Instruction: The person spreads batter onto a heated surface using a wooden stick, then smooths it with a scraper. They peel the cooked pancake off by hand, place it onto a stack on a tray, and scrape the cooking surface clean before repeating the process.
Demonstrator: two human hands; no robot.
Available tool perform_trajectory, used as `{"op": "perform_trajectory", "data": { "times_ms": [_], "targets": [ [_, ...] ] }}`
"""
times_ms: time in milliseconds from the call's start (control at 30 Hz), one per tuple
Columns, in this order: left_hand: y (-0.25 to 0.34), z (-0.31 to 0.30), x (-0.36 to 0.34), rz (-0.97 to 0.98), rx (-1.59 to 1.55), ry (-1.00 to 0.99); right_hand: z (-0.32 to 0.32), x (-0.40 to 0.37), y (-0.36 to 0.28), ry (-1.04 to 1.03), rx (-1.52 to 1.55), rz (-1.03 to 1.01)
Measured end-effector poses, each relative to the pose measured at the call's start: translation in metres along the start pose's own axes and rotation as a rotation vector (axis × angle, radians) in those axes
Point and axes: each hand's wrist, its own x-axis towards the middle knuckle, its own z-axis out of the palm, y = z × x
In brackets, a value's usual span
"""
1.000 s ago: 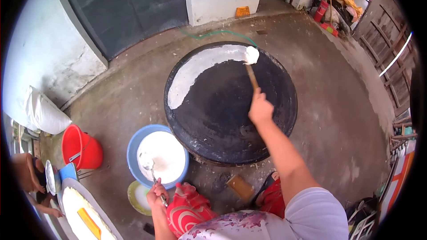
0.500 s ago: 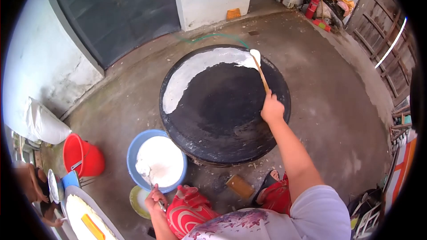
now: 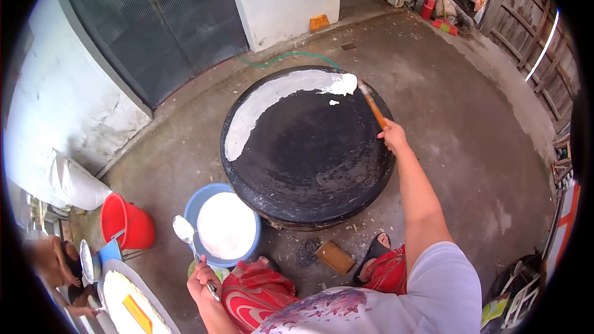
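Note:
My right hand (image 3: 393,136) is closed round a stick-like wooden-handled tool (image 3: 373,106) held over the right side of a large round black griddle (image 3: 303,142). The tool's tip lies beside a thick lump of white batter (image 3: 344,85); its exact shape is hard to make out. A thin white layer curves along the griddle's far and left edge, and a small white dab sits near the lump. My left hand (image 3: 203,281) grips a metal ladle (image 3: 184,229), its bowl coated white, left of a blue basin (image 3: 193,205) holding white batter (image 3: 228,226).
A red bucket (image 3: 127,222) and a white sack (image 3: 77,182) stand at left. Nearby, a person (image 3: 59,266) is beside a tray of white food with a yellow scraper (image 3: 137,314). A brown block (image 3: 335,257) lies by my feet. A green hose (image 3: 291,55) runs behind the griddle.
My left hand has lifted the ladle out of the basin, to the left. My right hand has moved slightly right, and a batter lump and small dab now show on the griddle.

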Motion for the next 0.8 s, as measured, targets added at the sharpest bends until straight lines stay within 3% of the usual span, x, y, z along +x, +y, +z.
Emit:
{"op": "perform_trajectory", "data": {
  "times_ms": [67,133,267,333,400,467,533,600,667,733,800],
  "targets": [
    [-0.01,0.005,-0.008,-0.009,0.003,-0.015,0.004,-0.019,-0.022,-0.198,0.077,0.119],
    [-0.016,0.007,-0.009,-0.02,0.008,-0.024,0.003,-0.017,-0.02,-0.228,0.118,0.115],
    [-0.027,0.008,-0.005,-0.039,0.024,-0.015,0.01,0.009,0.007,-0.028,0.094,0.081],
    [-0.031,0.008,-0.001,-0.041,0.035,-0.007,0.021,-0.019,-0.023,-0.243,0.076,0.099],
    [-0.033,0.005,0.002,-0.04,0.045,0.001,0.019,-0.026,-0.028,-0.291,0.0,0.098],
    [-0.037,0.006,0.003,-0.017,0.078,0.064,0.024,0.001,0.007,-0.08,0.025,-0.139],
    [-0.038,0.007,0.002,0.002,0.072,0.083,0.03,0.002,0.011,-0.031,0.084,-0.12],
    [-0.036,0.006,0.002,-0.017,0.08,0.057,0.045,-0.022,-0.011,-0.132,0.003,-0.078],
    [-0.034,0.003,0.003,-0.02,0.078,0.039,0.065,-0.025,-0.015,-0.185,-0.135,-0.217],
    [-0.034,0.005,0.004,-0.009,0.069,0.052,0.049,-0.037,-0.019,-0.163,-0.39,-0.192],
    [-0.031,0.003,0.002,-0.019,0.058,0.052,0.021,-0.073,-0.04,-0.001,-0.505,-0.113]
  ]
}}
